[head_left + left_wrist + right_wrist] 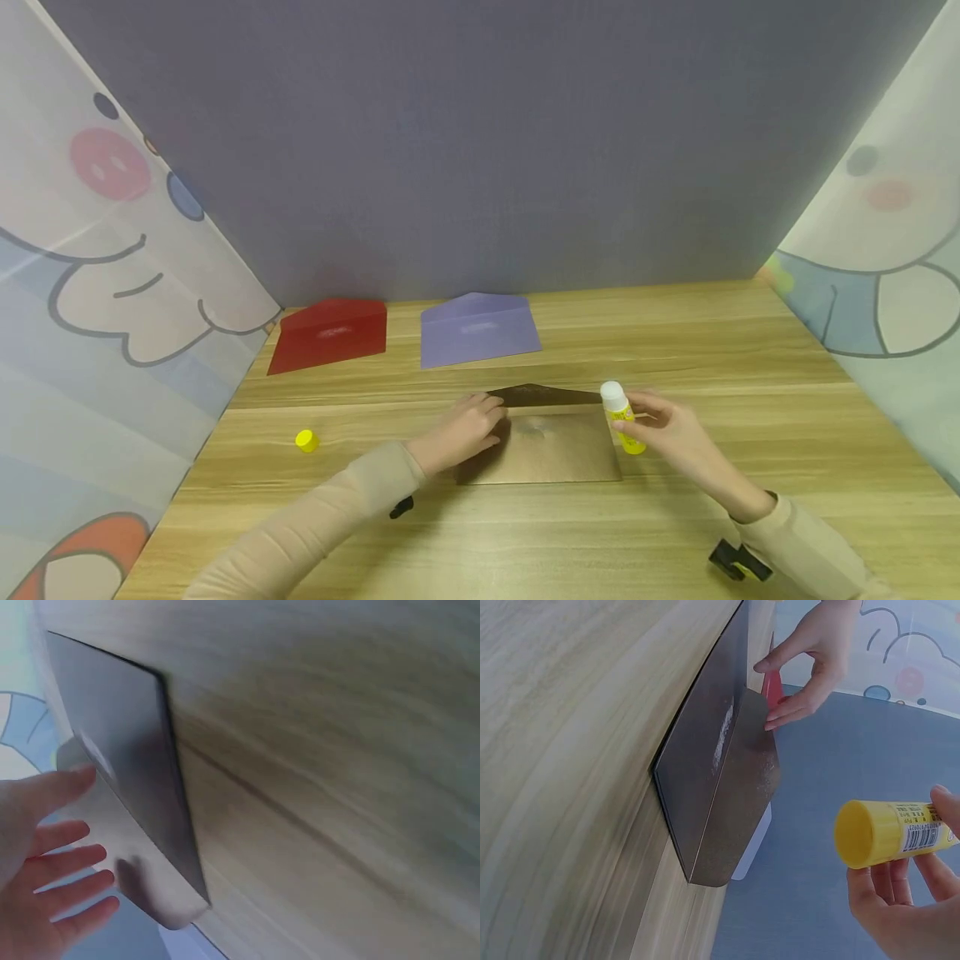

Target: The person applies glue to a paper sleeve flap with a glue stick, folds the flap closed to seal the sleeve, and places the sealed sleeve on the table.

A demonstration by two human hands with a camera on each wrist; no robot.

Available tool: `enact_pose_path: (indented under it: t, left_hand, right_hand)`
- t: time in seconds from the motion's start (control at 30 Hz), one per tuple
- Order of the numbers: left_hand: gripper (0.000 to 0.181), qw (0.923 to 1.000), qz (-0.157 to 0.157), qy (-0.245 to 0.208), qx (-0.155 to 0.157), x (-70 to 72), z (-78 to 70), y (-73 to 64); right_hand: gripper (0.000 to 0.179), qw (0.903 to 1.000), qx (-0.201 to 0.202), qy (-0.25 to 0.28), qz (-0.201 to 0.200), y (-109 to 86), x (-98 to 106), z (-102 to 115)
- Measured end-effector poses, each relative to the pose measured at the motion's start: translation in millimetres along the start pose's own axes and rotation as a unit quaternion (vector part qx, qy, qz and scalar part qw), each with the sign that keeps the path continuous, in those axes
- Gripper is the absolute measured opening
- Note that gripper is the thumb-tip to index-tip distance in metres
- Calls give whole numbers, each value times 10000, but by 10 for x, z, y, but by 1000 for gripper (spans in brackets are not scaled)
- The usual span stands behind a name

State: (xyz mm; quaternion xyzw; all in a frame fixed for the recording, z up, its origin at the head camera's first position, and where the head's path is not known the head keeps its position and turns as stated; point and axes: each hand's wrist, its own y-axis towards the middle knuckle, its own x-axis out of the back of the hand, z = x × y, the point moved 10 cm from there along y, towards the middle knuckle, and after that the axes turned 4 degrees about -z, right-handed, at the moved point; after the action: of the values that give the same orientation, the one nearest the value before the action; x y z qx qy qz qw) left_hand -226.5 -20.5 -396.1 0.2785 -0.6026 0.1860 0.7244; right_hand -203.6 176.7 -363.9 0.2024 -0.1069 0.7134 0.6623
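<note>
A dark brown envelope (555,454) lies on the wooden table, its flap (742,787) raised at the far side. Whitish glue marks show on the envelope and flap in the right wrist view. My left hand (468,429) is over the envelope's left end, close to the flap, fingers loosely extended and holding nothing. In the left wrist view that hand (56,862) has its fingers spread beside the flap. My right hand (671,433) grips a yellow glue stick (621,421) between thumb and fingers at the envelope's right edge. Its cap is off and the white end points up.
A yellow cap (307,441) sits on the table at the left. Toward the back lie a red envelope (330,333) and a purple envelope (480,333), flaps unfolded, each with a pale smear. A grey panel (480,150) rises behind the table; patterned panels (885,250) flank it.
</note>
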Motion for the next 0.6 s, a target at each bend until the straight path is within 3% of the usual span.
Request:
enact_pose_path:
  t: [0.2,0.47,0.6]
  left_hand:
    - [53,9992,385,-57,93,-126,78,-34]
    - [64,9993,308,227,18,-203,122,-32]
    - [70,9980,583,225,4,-224,137,-20]
  right_hand:
    - [41,9999,-124,10,-31,10,12,-21]
    - [41,9996,-251,17,-110,28,23,-47]
    - [40,9996,-258,-35,-135,35,28,-57]
